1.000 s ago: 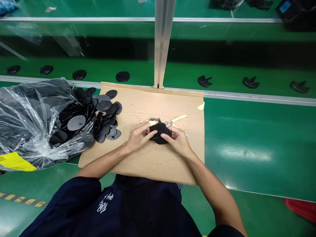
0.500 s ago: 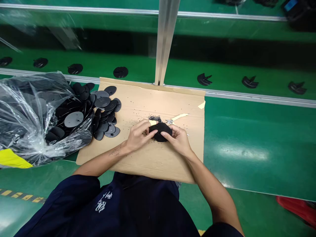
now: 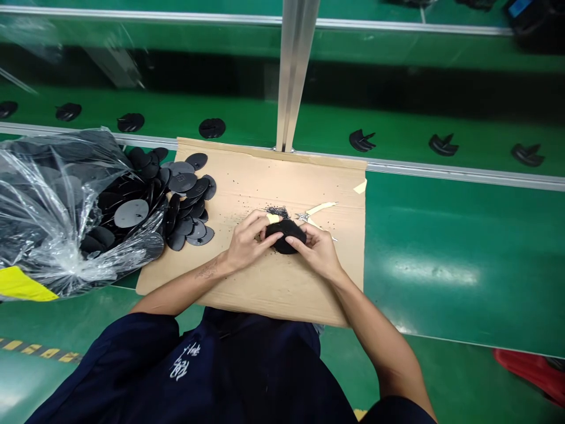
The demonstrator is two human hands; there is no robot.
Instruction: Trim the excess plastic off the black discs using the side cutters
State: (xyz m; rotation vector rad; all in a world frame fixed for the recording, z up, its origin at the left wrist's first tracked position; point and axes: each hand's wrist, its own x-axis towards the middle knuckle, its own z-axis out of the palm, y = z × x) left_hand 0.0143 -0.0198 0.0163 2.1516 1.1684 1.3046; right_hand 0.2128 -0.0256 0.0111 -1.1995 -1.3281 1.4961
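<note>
Black and dark against brown cardboard (image 3: pixel 256 288), a rounded piece (image 3: pixel 289 242) sits between the person's 2 hands near the middle of the sheet. The left hand (image 3: pixel 247 241) pinches its left side between thumb and fingers, with a pale yellow wrap (image 3: pixel 272 218) around 1 fingertip. The right hand (image 3: pixel 320 250) grips the right side, its thumb laid over the near face; the fingers behind are partly hidden. Small black crumbs (image 3: pixel 277 211) are scattered just beyond the piece. Cutters (image 3: pixel 314 213) with yellow handles lie next to the right hand, their handles spread apart. To the left, loose black discs (image 3: pixel 185 194) spill from a clear plastic bag (image 3: pixel 48 206) onto the cardboard's edge. Behind, on a green surface, 4 black parts (image 3: pixel 212 128) stand in a row left of a metal post (image 3: pixel 295 70) and 3 more to its right.
</note>
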